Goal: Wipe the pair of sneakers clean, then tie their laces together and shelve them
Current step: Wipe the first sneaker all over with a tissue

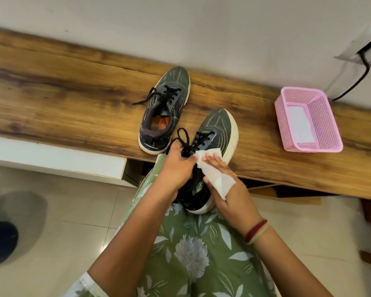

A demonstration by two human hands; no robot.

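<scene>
A grey knit sneaker [216,127] with a thick cream sole rests with its toe on the table's [73,99] front edge, heel over the person's floral-printed lap. The left hand [176,168] curls its fingers round the collar and black laces. The right hand [231,194] holds a crumpled white wipe [216,179] wrapped over its fingers, pressed to the sneaker's glossy black side. The other sneaker [167,108] sits flat on the grainy wood, laces loose. A pink perforated plastic basket [323,118] stands well apart.
</scene>
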